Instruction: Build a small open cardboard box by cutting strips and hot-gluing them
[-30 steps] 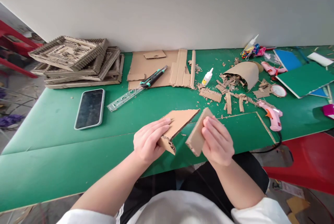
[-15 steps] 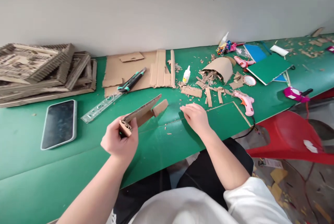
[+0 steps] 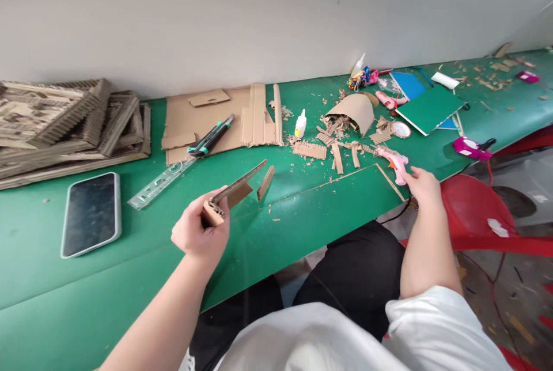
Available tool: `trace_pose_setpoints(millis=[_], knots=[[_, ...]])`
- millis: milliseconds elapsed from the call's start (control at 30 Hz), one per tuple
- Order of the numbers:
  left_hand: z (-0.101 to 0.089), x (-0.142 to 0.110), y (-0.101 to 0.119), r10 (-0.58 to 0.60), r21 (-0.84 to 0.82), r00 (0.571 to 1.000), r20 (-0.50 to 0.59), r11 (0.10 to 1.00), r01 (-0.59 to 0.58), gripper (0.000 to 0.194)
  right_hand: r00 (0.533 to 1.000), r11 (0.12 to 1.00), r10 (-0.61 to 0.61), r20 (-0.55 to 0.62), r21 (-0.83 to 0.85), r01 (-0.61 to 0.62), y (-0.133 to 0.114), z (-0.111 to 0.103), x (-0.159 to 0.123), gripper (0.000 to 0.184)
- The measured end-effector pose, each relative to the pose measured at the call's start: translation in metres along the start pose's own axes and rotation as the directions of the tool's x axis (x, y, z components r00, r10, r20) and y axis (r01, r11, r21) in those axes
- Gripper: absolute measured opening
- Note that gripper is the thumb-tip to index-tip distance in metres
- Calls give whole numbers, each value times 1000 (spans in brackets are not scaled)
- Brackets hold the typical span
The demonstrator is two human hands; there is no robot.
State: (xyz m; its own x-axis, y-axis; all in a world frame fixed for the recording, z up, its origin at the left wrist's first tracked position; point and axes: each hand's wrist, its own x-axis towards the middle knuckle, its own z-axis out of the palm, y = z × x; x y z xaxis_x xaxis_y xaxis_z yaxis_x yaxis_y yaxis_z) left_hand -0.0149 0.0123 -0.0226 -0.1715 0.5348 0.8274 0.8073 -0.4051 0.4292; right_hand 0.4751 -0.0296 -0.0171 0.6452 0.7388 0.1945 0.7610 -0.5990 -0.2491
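Note:
My left hand (image 3: 201, 224) is closed around a folded piece of cardboard (image 3: 235, 192), whose long flap points away to the right. A small cardboard strip (image 3: 265, 183) stands just past the flap's far end. At the right, the fingers of my right hand (image 3: 423, 186) are closed at the handle of a pink hot glue gun (image 3: 396, 165), which still lies on the table. The thumb side of that grip is partly hidden. The glue gun's nozzle points left, toward cardboard scraps (image 3: 337, 158).
On the green table (image 3: 151, 279) lie a phone (image 3: 92, 215), a clear ruler (image 3: 159, 184), a utility knife (image 3: 211, 137) on a cardboard sheet (image 3: 237, 120), and a glue bottle (image 3: 300, 125). Stacked cardboard frames (image 3: 73, 129) stand left. A red chair (image 3: 475, 204) is at the right.
My right hand has moved right, from above the table's middle to the glue gun's handle. My left hand still holds the folded cardboard, turned slightly; the small strip beyond it now shows narrower.

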Motion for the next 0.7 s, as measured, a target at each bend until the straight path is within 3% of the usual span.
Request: trace_pose_setpoints(millis=[200, 367, 600, 700], knots=[[1, -7, -7, -154, 23, 987, 47, 988, 153, 21, 991, 996, 24, -135, 85, -13, -3, 17, -38, 43], [1, -5, -4, -106, 11, 993, 44, 994, 106, 19, 987, 994, 41, -154, 103, -26, -8, 20, -45, 38], [1, 2, 7, 63, -59, 998, 27, 996, -62, 16, 984, 967, 176, 25, 184, -178, -13, 2, -11, 35], [-1, 5, 12, 94, -89, 995, 31, 992, -91, 13, 964, 937, 222, 145, 240, -252, -16, 1, 5, 18]])
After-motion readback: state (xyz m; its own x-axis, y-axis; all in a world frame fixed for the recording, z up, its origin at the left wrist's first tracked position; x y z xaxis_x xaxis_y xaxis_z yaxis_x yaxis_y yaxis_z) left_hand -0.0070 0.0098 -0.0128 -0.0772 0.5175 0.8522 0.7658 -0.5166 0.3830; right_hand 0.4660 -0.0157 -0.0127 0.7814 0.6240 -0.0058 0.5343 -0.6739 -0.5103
